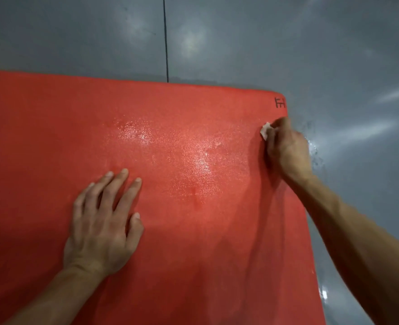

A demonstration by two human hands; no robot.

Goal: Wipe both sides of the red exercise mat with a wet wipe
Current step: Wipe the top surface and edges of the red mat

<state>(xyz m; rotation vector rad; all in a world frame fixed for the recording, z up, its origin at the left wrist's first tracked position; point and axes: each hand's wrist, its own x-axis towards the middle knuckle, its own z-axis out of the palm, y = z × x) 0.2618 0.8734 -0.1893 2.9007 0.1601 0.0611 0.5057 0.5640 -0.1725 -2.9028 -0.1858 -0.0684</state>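
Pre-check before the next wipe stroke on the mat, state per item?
1. Wipe in right hand: ok, gripped at the mat's right edge.
2. Left hand steadying the mat: ok, flat, fingers spread.
3. Mat lying flat on the floor: ok where visible; left and near ends run out of frame.
4. Centre covered: ok, wet sheen there.
5. Far right corner by the black logo wiped: cannot tell.
6. Underside wiped: cannot tell, hidden.

Dim, overhead-lit, wide-angle frame.
Glare patches on the floor [193, 41] and wet red mat [193, 156]; soft shadows near mat's lower part; edges bowed.
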